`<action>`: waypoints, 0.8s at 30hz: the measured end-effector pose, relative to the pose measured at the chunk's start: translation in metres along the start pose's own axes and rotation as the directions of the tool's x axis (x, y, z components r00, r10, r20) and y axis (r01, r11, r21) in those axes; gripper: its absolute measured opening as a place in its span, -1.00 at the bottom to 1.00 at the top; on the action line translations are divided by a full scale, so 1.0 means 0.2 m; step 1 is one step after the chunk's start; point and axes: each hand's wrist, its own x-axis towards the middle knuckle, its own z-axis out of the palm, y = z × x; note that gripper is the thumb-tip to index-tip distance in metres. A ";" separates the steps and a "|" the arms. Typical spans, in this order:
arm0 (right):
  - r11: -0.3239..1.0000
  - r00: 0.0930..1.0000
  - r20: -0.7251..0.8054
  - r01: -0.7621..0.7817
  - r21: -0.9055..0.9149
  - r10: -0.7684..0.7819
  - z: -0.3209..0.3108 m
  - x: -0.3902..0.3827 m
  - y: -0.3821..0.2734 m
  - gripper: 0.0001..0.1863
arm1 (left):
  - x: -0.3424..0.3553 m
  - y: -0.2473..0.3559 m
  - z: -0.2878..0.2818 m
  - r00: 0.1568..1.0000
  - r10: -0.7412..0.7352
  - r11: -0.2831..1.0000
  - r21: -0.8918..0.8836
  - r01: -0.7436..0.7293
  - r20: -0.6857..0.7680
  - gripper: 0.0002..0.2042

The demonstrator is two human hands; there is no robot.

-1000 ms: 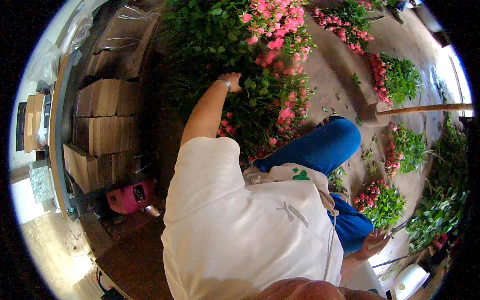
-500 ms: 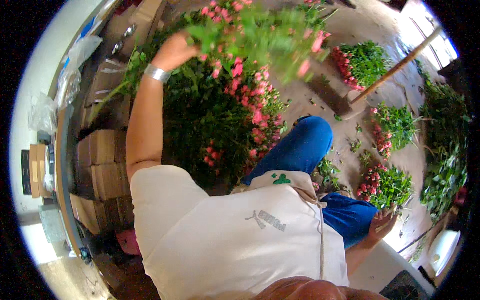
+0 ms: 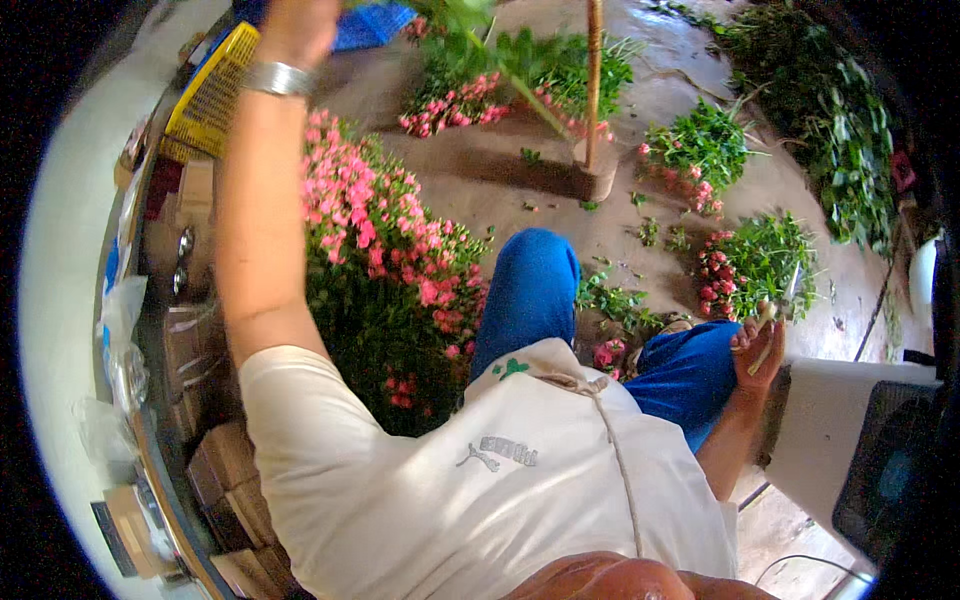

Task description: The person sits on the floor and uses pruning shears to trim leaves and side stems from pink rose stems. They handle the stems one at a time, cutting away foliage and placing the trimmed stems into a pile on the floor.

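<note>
At the top edge my left hand (image 3: 300,32), blurred and partly cut off, is raised with a metal band at the wrist. Leafy green stem (image 3: 515,85) sticks out beside it, smeared by motion, and appears to be in its grasp. The fingers themselves hardly show. Under that arm lies a big heap of pink roses (image 3: 365,225) with dark foliage. My right hand (image 3: 757,355), resting by my right knee, is closed round what looks like a knife (image 3: 793,290) with a silvery blade and pale handle. Just beyond it lies a bunch of pink roses (image 3: 765,265).
An upright wooden pole on a block (image 3: 592,180) stands on the floor ahead. More rose bunches (image 3: 690,150) lie around it, with a long pile of greenery (image 3: 840,130) at far right. A yellow crate (image 3: 212,90) and cardboard boxes (image 3: 235,480) line the left. A white box-like surface (image 3: 825,420) sits at right.
The view has swung, so floor and bunches sit differently in it. My left hand has moved to the top edge with green stem beside it. The knife-like thing at my right hand now shows more clearly.
</note>
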 end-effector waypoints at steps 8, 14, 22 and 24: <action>1.000 1.000 0.012 -0.005 -0.003 0.005 0.06 0.06 0.01 -0.50 | -0.14 0.83 0.74 0.528 -0.536 0.067 -0.591 0.804 0.658 -0.57; 1.000 0.998 0.059 -0.027 -0.007 0.027 0.05 0.08 0.00 -0.52 | -0.53 1.16 1.51 0.640 -0.599 0.201 -0.684 0.702 0.481 -0.65; 0.997 0.994 0.083 -0.074 0.020 0.072 0.06 0.09 0.01 -0.51 | -0.65 1.29 1.71 0.615 -0.547 0.078 -0.697 0.713 0.568 -0.63; 0.991 0.994 -0.034 -0.111 -0.077 0.108 0.07 0.08 0.00 -0.51 | -0.42 1.35 1.43 0.622 -0.549 0.166 -0.656 0.736 0.558 -0.63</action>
